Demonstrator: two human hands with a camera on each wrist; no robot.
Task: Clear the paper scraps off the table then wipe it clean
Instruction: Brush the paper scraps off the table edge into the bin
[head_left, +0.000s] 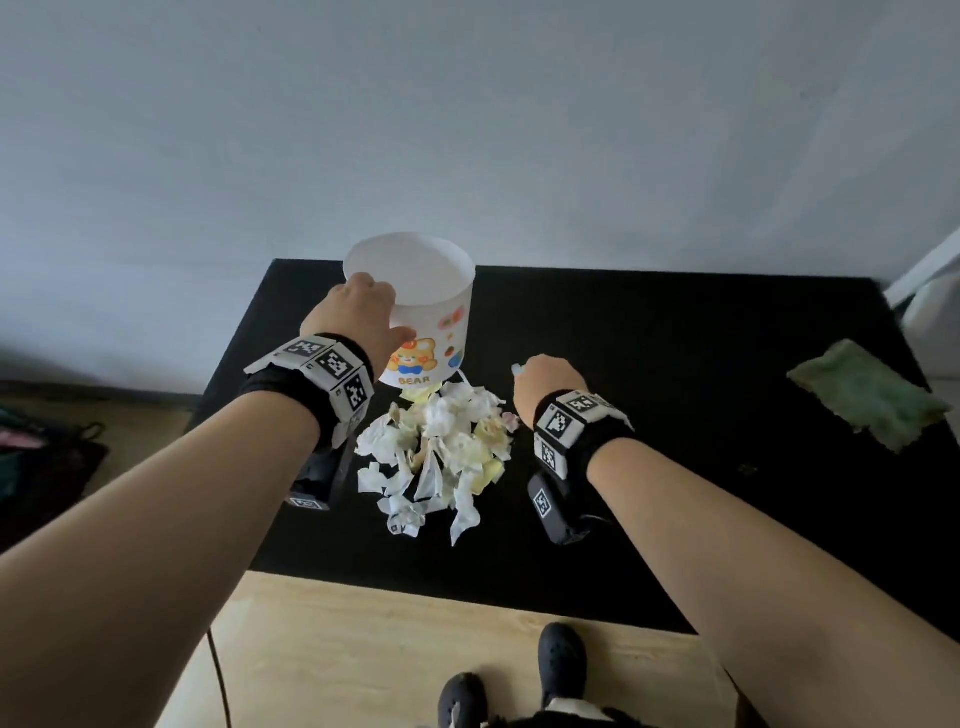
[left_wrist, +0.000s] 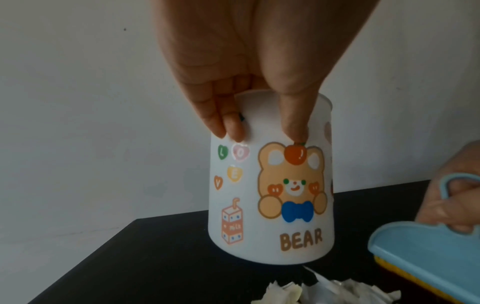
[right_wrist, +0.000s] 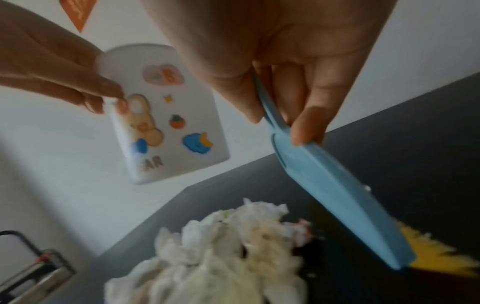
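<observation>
A pile of torn white and yellowish paper scraps (head_left: 441, 447) lies in the middle of the black table (head_left: 675, 364). Just behind it is a white bin (head_left: 441, 332) with a bear sticker and the word BEAR (left_wrist: 298, 240), slightly tilted. My left hand (head_left: 374, 312) grips the bin at its rim, thumb (left_wrist: 293, 123) and fingers (left_wrist: 228, 125) on the outer wall. Right of the pile, my right hand (head_left: 545, 379) holds a blue brush (right_wrist: 324, 185) with yellow bristles (right_wrist: 428, 257), angled down beside the scraps (right_wrist: 221, 246). In the head view the hand hides most of the brush.
A green cloth (head_left: 867, 400) lies at the table's right edge. The table's back edge stands against a pale wall. A white object (head_left: 930, 296) stands off the far right corner. Dark bags (head_left: 41, 452) lie on the floor at left; my black shoes (head_left: 561, 660) are on the wooden floor.
</observation>
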